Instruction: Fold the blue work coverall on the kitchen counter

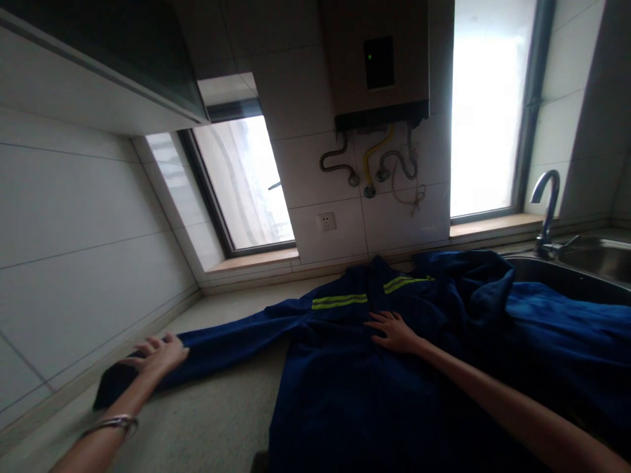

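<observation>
A dark blue work jacket (335, 368) with yellow-green striped bands lies spread over the countertop. Its sleeve (231, 338) stretches out to the left. On that sleeve near the cuff rests my left hand (160, 355), fingers spread, a bracelet on the wrist. My right hand (394, 332) lies open on the jacket's front, just below the striped bands. Toward the right the cloth is bunched up, and a brighter blue fabric (552, 305) spreads beside it near the sink. Whether that fabric is part of the jacket I cannot tell.
At the right stands a sink (599, 259) with a curved faucet (547, 203). A water heater (379, 59) with pipes hangs on the tiled wall, above a socket (326, 221). A cabinet (113, 72) juts out at upper left. The countertop (217, 407) shows below the sleeve.
</observation>
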`<state>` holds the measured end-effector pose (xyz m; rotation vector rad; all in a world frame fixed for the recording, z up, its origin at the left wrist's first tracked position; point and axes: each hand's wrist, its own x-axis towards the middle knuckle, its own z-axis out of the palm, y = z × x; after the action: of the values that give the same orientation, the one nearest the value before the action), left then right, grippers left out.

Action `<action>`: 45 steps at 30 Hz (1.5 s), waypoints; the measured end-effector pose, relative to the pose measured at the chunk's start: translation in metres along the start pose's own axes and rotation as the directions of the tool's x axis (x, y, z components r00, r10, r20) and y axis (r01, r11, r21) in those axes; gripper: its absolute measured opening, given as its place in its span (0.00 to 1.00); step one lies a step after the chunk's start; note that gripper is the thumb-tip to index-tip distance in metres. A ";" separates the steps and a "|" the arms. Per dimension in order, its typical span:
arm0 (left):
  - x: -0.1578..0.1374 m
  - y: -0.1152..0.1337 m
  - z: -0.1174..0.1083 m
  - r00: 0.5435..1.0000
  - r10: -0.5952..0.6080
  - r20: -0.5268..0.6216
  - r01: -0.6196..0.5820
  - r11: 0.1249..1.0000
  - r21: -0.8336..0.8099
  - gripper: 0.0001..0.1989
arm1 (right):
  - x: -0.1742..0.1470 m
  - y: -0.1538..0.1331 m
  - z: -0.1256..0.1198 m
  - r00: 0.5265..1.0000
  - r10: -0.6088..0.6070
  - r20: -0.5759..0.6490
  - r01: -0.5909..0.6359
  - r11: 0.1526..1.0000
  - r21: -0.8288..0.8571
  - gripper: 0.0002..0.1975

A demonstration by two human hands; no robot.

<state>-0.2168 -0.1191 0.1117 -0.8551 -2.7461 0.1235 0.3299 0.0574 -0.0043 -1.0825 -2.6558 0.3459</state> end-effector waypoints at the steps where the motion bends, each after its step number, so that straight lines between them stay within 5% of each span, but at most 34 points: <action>1: 0.006 0.028 0.013 0.998 0.038 0.057 -0.039 0.999 0.020 0.28 | 0.000 0.001 0.001 1.000 -0.007 0.007 0.007 1.000 -0.006 0.27; 4: -0.009 0.100 0.036 0.932 0.347 0.102 -0.349 0.937 -0.006 0.31 | 0.001 0.002 0.003 1.000 -0.022 0.019 0.022 1.000 -0.019 0.27; 10: -0.114 0.221 0.011 0.585 0.811 -0.025 -0.804 0.576 -0.147 0.30 | 0.003 0.002 -0.003 0.998 0.009 0.067 -0.013 0.998 0.055 0.29; 12: -0.143 0.253 0.004 0.515 0.855 -0.063 -0.850 0.500 -0.165 0.29 | 0.003 0.004 -0.008 0.998 0.059 0.007 -0.059 0.994 0.087 0.29; 16: -0.177 0.297 0.011 0.452 0.876 -0.168 -0.892 0.438 -0.114 0.32 | 0.008 0.014 -0.013 0.958 0.171 -0.232 -0.196 0.976 -0.093 0.30; 20: -0.180 0.319 0.029 0.350 0.930 -0.110 -0.928 0.329 -0.174 0.32 | 0.019 0.027 -0.002 0.936 0.336 -0.101 -0.347 0.929 -0.127 0.33; 27: -0.148 0.327 0.038 0.338 0.941 -0.027 -0.894 0.312 -0.323 0.33 | 0.053 0.049 0.010 0.939 0.345 -0.011 -0.344 0.932 -0.113 0.34; 33: -0.136 0.335 0.032 0.365 0.930 -0.040 -0.904 0.344 -0.253 0.31 | 0.078 0.063 0.006 0.942 0.335 -0.004 -0.334 0.936 -0.115 0.33; 36: -0.143 0.340 0.027 0.397 0.907 -0.144 -0.913 0.374 -0.162 0.30 | 0.084 0.065 0.004 0.941 0.339 -0.002 -0.336 0.934 -0.124 0.33; 40: -0.146 0.322 0.018 0.522 0.812 -0.262 -0.853 0.493 -0.171 0.32 | 0.084 0.064 0.001 0.934 0.356 0.031 -0.349 0.927 -0.141 0.32; 45: -0.119 0.252 0.013 0.782 0.577 -0.238 -0.624 0.714 -0.317 0.24 | 0.073 0.056 -0.008 0.940 0.342 -0.011 -0.341 0.934 -0.110 0.30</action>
<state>0.0110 0.0208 0.0328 -1.7864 -2.2902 -0.3493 0.3178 0.1490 -0.0039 -1.5864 -2.5114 0.2692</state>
